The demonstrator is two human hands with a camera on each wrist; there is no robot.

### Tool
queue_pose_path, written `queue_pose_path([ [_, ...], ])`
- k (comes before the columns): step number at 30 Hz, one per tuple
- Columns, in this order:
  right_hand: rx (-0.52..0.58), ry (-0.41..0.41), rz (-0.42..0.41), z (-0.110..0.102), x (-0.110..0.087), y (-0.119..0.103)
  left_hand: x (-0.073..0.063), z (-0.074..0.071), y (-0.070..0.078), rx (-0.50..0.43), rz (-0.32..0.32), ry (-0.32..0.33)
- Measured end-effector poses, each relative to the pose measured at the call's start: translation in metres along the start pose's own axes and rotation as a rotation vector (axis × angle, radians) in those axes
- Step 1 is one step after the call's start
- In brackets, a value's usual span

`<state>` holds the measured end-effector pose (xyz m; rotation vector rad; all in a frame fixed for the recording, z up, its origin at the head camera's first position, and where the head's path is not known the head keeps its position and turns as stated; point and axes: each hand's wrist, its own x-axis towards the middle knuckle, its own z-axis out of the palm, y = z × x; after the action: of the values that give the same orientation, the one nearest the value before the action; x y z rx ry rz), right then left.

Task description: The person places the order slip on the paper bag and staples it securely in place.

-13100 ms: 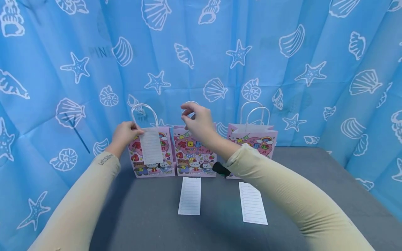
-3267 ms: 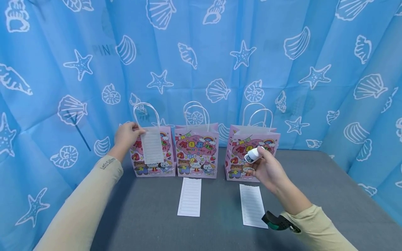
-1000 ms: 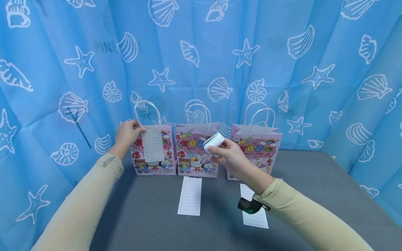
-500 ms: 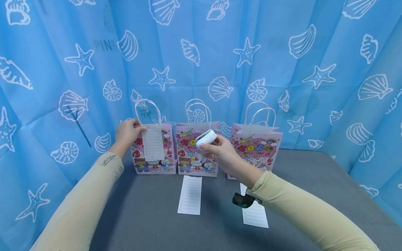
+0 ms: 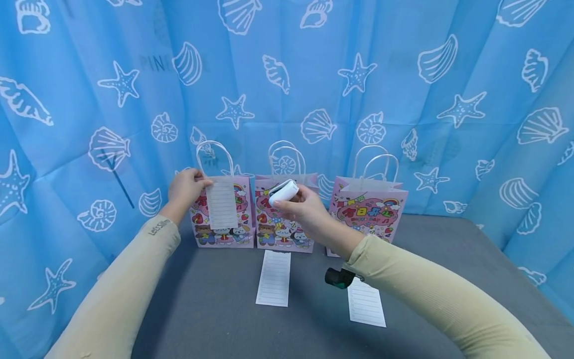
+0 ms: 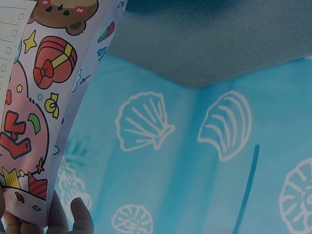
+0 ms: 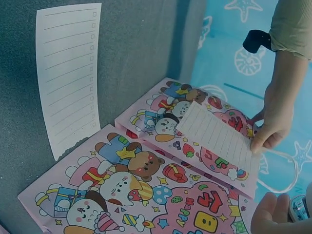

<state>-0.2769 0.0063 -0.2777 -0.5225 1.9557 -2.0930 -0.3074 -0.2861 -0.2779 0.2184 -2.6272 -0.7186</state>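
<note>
My left hand (image 5: 186, 190) pinches a lined paper slip (image 5: 222, 205) at its top left corner, against the upper edge of the left pink gift bag (image 5: 245, 219). In the left wrist view, fingers sit behind the bag's rim, and the slip (image 6: 9, 44) overlaps its printed front. My right hand (image 5: 309, 208) holds a small white stapler (image 5: 283, 193) between thumb and fingers, in front of the upper part of the middle gift bag (image 5: 282, 240). A dark gap shows between the stapler's two halves. It stands apart from the slip, to its right.
A third gift bag (image 5: 372, 209) stands at the right, partly behind my right forearm. One lined slip (image 5: 273, 279) lies before the middle bag, another (image 5: 366, 304) before the right bag. A blue shell-print curtain (image 5: 287, 80) hangs behind the grey table (image 5: 215, 299).
My right hand, empty-looking at first, later shows the white stapler near the right bag, then carries it left to the middle bag. My left hand keeps pinching the slip on the left bag.
</note>
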Motion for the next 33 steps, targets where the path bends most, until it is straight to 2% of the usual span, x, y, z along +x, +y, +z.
queue_pose_path([
  [33, -0.141, -0.079, -0.079, 0.034, 0.040, 0.004, 0.000, 0.002, 0.001, -0.005, -0.006, 0.007],
])
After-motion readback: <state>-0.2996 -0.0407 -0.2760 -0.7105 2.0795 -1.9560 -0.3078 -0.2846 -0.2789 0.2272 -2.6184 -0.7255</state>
